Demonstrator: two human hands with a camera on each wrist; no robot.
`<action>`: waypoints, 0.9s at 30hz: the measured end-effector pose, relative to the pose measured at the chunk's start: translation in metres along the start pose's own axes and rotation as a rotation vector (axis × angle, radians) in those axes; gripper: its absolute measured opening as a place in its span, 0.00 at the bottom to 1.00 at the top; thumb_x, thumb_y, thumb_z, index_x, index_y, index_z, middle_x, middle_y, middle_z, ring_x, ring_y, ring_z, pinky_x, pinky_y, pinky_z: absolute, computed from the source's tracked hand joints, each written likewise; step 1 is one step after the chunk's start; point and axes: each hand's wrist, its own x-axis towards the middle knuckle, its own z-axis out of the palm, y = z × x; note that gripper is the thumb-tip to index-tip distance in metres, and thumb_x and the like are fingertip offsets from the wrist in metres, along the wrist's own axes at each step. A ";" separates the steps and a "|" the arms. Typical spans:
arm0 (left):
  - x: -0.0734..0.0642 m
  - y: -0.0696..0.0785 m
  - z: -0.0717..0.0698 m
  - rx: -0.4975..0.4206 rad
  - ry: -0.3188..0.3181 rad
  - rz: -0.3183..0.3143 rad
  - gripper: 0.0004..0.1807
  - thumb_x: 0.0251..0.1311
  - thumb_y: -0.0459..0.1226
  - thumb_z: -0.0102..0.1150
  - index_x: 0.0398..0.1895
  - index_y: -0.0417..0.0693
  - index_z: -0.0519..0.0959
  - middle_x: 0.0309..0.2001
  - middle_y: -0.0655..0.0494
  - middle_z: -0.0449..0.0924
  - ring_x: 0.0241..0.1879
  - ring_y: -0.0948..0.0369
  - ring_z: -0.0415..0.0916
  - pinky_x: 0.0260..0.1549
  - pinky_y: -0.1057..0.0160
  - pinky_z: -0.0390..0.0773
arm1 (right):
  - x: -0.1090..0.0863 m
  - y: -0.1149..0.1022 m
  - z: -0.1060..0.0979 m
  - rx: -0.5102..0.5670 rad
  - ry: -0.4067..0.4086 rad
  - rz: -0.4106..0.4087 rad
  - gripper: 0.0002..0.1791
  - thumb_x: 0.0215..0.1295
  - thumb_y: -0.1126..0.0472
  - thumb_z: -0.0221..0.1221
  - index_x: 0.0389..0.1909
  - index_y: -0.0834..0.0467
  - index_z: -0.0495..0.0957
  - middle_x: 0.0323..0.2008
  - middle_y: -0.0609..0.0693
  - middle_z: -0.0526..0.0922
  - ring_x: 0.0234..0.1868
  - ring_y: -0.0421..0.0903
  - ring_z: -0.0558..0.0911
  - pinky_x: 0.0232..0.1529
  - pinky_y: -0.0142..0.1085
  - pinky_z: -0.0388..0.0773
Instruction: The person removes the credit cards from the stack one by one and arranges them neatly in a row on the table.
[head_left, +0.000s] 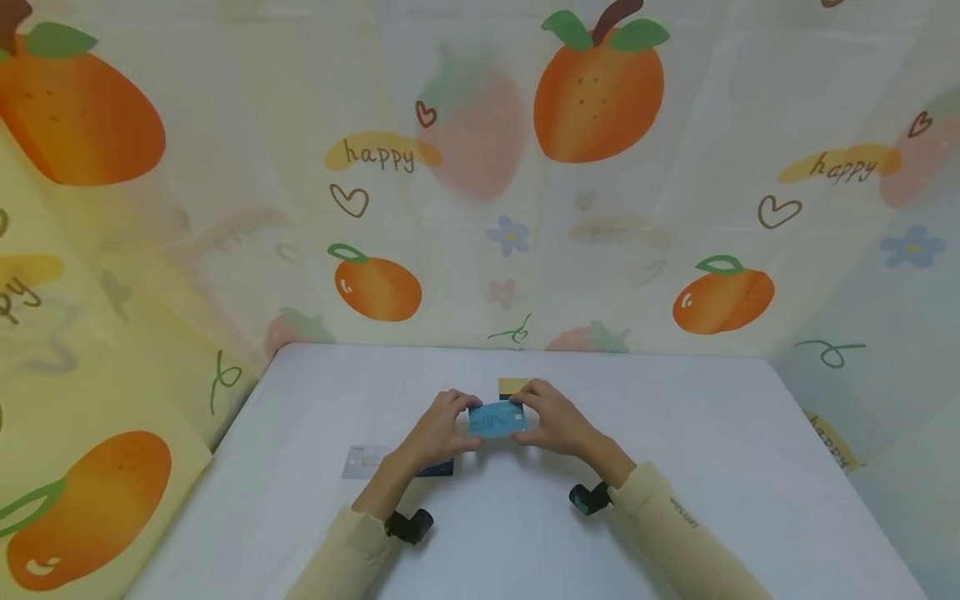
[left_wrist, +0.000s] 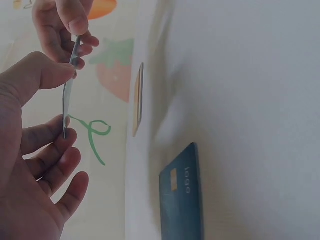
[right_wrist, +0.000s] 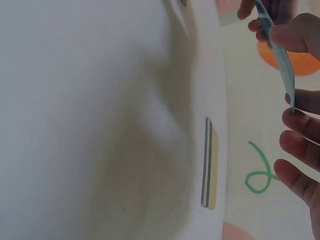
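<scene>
A light blue bank card with a small chip is held up over the table between both hands. My left hand pinches its left end between thumb and fingers. At the other end, my right hand grips the card the same way. The left wrist view shows the card nearly edge-on, slightly bowed, with the left thumb on its face. In the right wrist view the right thumb presses on the card, with fingertips at its opposite edge.
Behind the held card lies a yellow card with a dark stripe. A dark blue card marked "logo" and a silver-grey card lie by the left forearm. A fruit-patterned cloth hangs behind the white table.
</scene>
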 end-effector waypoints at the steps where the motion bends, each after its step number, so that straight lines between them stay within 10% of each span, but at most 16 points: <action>1: -0.001 -0.001 0.001 -0.001 0.001 -0.002 0.26 0.47 0.41 0.70 0.52 0.47 0.78 0.51 0.49 0.76 0.52 0.54 0.69 0.52 0.50 0.74 | 0.000 -0.001 0.001 0.005 -0.002 0.003 0.27 0.51 0.52 0.71 0.52 0.58 0.79 0.45 0.49 0.75 0.49 0.45 0.74 0.52 0.42 0.75; 27: -0.013 -0.010 0.010 0.050 -0.095 -0.004 0.29 0.48 0.44 0.72 0.55 0.49 0.77 0.50 0.51 0.76 0.50 0.56 0.70 0.48 0.52 0.75 | -0.016 -0.008 0.021 0.039 -0.023 0.082 0.27 0.50 0.50 0.72 0.50 0.57 0.80 0.43 0.47 0.75 0.46 0.44 0.74 0.51 0.42 0.76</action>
